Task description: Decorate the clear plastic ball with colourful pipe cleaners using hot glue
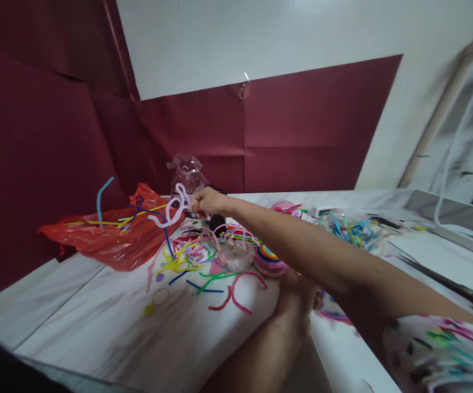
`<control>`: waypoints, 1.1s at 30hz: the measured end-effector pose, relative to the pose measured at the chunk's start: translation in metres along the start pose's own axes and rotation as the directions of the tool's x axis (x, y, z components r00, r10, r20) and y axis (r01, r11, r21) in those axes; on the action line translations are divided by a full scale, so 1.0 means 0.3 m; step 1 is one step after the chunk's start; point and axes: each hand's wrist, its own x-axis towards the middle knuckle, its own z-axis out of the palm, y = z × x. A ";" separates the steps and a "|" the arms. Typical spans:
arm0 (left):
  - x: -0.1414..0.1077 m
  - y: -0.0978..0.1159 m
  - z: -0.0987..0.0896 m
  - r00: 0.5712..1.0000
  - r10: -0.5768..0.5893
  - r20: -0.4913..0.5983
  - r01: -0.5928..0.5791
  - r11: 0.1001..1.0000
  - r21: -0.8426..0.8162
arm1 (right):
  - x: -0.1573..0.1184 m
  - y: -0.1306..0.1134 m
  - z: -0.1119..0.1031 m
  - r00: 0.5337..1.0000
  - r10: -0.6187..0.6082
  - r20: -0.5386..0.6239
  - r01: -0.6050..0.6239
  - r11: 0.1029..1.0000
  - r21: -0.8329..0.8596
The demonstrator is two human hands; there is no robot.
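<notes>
My right hand (207, 201) reaches across to the left, its fingers pinched on a bent, looped lilac pipe cleaner (166, 219). It is above the pile of coloured pipe cleaners (185, 256), near a black ball (217, 224). Lower down, my left hand (304, 292) is blurred and partly hidden under my right forearm. What it holds, if anything, cannot be made out. Beside it are a pink round piece with rainbow rings (267, 259) and a pink-edged disc (332, 310). A clear round container (236, 256) stands left of the rainbow piece.
A red plastic bag (117, 248) with loose pipe cleaners lies at the left. Behind stands a clear plastic bag (186, 172). Long scissors (457, 286) and blue ribbon-like strips (353, 232) are at the right. Red and blue pieces (236, 292) lie in front.
</notes>
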 end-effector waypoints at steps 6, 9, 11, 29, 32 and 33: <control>-0.050 0.045 0.010 0.999 -0.030 -0.035 0.029 0.999 -0.017 | -0.230 -0.017 -0.335 0.982 0.046 -0.186 -0.014 0.985 0.171; -0.057 0.065 0.011 1.000 -0.031 -0.006 0.031 0.999 0.009 | -0.422 0.021 -0.517 0.942 0.053 -0.331 0.012 0.982 0.191; -0.055 0.074 0.015 1.000 -0.030 -0.004 0.030 0.999 0.019 | -0.568 0.061 -0.615 0.892 0.093 -0.443 -0.026 0.987 0.156; -0.061 0.088 0.042 0.999 -0.040 0.018 0.039 0.996 0.079 | -1.187 0.449 -0.607 0.586 0.701 -0.407 -0.651 0.706 0.279; -0.079 0.093 0.048 0.999 -0.036 0.005 0.036 0.997 0.076 | -1.100 0.476 -0.551 0.623 0.700 -0.349 -0.651 0.711 0.265; -0.084 0.095 0.051 0.999 -0.034 0.001 0.034 0.997 0.074 | -1.063 0.484 -0.532 0.637 0.692 -0.340 -0.644 0.720 0.260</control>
